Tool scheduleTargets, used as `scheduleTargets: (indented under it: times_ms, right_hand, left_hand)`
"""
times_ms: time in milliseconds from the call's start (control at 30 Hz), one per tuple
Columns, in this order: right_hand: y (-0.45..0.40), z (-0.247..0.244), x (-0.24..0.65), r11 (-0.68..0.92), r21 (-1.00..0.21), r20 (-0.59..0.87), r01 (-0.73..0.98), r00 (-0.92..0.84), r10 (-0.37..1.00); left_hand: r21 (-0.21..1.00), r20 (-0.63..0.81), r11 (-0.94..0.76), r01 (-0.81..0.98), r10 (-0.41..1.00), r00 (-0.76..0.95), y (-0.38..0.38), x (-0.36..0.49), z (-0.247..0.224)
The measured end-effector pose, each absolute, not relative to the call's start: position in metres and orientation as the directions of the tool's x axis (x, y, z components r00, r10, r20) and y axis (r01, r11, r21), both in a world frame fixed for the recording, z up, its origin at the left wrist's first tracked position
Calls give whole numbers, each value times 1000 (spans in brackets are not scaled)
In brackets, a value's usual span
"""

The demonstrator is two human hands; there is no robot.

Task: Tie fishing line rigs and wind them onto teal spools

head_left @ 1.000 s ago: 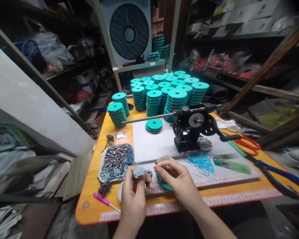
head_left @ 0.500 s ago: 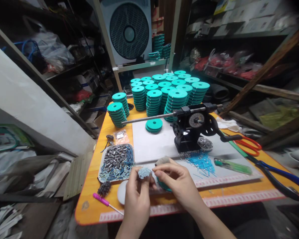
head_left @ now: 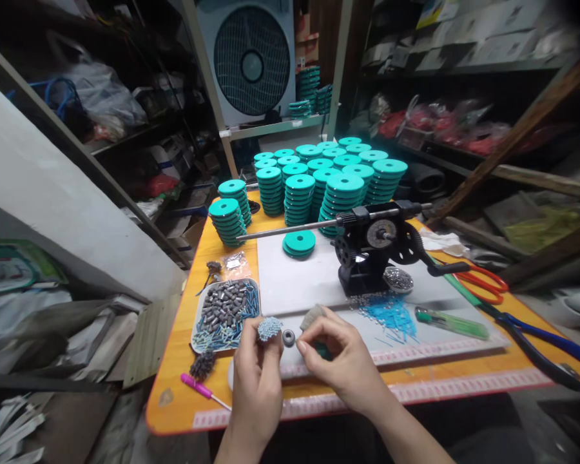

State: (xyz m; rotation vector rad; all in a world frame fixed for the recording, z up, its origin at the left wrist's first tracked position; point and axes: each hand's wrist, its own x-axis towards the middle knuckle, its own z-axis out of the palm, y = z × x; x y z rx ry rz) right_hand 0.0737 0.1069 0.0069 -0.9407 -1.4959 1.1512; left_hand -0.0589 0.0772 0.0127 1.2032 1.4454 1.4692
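Observation:
My left hand (head_left: 257,380) is closed around a bundle of thin light-blue tubes (head_left: 269,328), their ends facing up toward me. A small dark grey ring-shaped piece (head_left: 289,338) shows between my two hands, close to the left fingertips; what supports it I cannot tell. My right hand (head_left: 341,361) pinches thumb against finger just right of that piece; anything between those fingertips is too small to make out. A greyish covering (head_left: 313,316) shows at a finger of the right hand. Partly hidden beneath that hand lies a green disc (head_left: 323,350).
A tray (head_left: 196,316) of grey cylinders and blue tubes stands left, near a pink-handled tool (head_left: 196,386). Behind are a black hand-crank winder (head_left: 367,258) and stacked green spools (head_left: 299,193). Blue pieces (head_left: 391,316), a green cutter (head_left: 452,322), scissors (head_left: 483,280) and pliers (head_left: 526,341) lie right.
My left hand with the tube bundle has shifted left, away from my right hand. The small grey ring-shaped piece now shows in the gap. The right hand has barely moved.

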Motion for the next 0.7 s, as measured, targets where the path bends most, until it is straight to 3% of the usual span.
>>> scheduleTargets:
  times_ms: [233, 300, 433, 567, 700]
  right_hand:
    - [112, 2, 76, 179, -983, 183, -38, -210, 960]
    - [113, 1, 76, 161, -986, 168, -48, -239, 956]
    - [114, 1, 74, 183, -982, 191, -55, -263, 946]
    - [114, 1, 73, 169, -986, 166, -14, -269, 949]
    - [113, 1, 73, 168, -983, 143, 70, -269, 952]
  left_hand:
    - [962, 252, -163, 219, 842, -477, 91, -99, 28]
    - [877, 341, -160, 452, 871, -353, 102, -122, 40]
    - [745, 284, -156, 649, 954, -97, 140, -141, 59]
    - [570, 191, -238, 786, 969, 155, 189, -118, 50]
    - [427, 79, -293, 855, 954, 288, 224, -109, 36]
